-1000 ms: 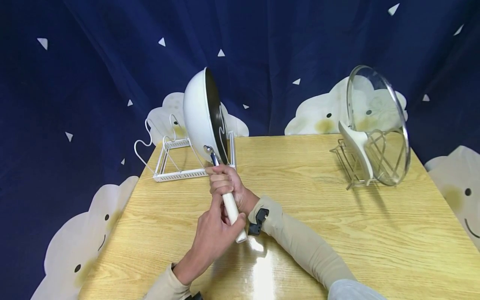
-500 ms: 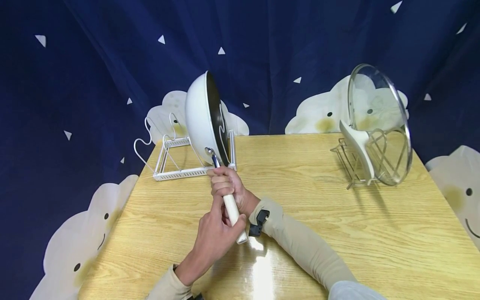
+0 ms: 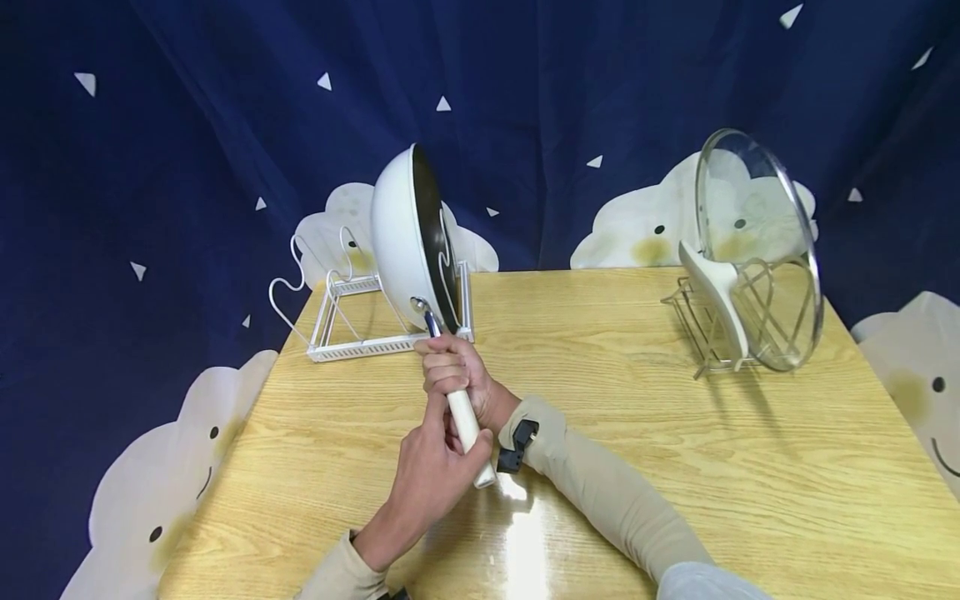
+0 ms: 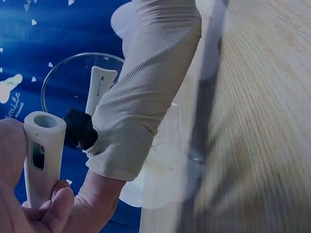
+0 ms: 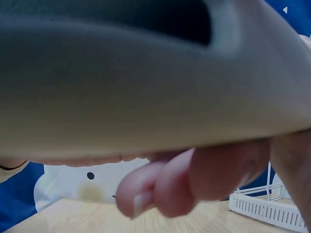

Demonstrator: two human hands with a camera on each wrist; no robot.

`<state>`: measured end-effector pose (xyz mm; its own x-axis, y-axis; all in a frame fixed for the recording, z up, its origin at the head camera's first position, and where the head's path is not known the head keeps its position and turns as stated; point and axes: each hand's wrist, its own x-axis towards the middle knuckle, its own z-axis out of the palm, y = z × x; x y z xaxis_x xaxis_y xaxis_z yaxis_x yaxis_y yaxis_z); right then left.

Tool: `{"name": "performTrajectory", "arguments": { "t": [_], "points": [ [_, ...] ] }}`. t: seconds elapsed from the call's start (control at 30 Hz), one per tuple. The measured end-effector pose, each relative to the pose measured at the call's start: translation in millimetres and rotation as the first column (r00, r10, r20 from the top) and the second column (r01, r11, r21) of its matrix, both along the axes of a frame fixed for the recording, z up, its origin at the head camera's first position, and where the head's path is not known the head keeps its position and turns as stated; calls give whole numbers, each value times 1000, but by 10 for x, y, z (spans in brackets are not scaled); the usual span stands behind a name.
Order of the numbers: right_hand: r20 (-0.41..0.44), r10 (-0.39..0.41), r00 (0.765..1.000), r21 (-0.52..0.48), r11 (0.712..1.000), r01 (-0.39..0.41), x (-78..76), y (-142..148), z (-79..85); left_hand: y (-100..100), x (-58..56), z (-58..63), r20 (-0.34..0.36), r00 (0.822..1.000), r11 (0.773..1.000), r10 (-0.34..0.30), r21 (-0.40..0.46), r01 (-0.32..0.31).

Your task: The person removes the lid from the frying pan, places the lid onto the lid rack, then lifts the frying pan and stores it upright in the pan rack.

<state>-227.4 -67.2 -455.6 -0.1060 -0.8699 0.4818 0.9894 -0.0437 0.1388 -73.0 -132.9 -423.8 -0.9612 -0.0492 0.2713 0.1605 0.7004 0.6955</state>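
A white wok (image 3: 401, 237) with a dark inside stands on its edge over the white wire rack (image 3: 367, 347), with one wire divider in front of its dark face. My right hand (image 3: 450, 367) grips its white handle (image 3: 465, 421) near the metal joint, the fingers wrapped round it. Lower down, my left hand (image 3: 431, 475) holds the handle from the left, thumb on the far side near its end. The left wrist view shows the handle's hollow end (image 4: 44, 121) and slot up close. In the right wrist view, fingers (image 5: 214, 170) curl beneath the handle.
At the right, a glass lid (image 3: 757, 250) with a white handle (image 3: 720, 292) leans upright in a metal wire stand (image 3: 693, 333). All stands on a wooden table (image 3: 585, 358). Behind hangs a dark blue curtain (image 3: 525, 125) with white clouds. The left side of the rack has bare wire dividers (image 3: 288, 287).
The wok has sunk slightly and shifted a touch to the right since a second ago. Both hands keep their grip; the last half second shows almost no movement.
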Motion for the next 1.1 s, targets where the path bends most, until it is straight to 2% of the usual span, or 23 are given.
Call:
{"name": "performTrajectory", "arguments": {
  "t": [0.43, 0.87, 1.1],
  "points": [
    [-38, -3, 999, 12, 1000, 3, -48, -6, -56, -14, -31, -71, 10, 1000, 1000, -1, 19, 1],
    [-53, -35, 998, 54, 998, 38, -67, -12, -108, -44, -39, -141, 27, 1000, 1000, 8, 17, -9],
    [-107, -55, 993, 62, 996, 62, -100, -35, -166, -64, -45, -199, 43, 999, 1000, 13, 21, -14]
  ]
}}
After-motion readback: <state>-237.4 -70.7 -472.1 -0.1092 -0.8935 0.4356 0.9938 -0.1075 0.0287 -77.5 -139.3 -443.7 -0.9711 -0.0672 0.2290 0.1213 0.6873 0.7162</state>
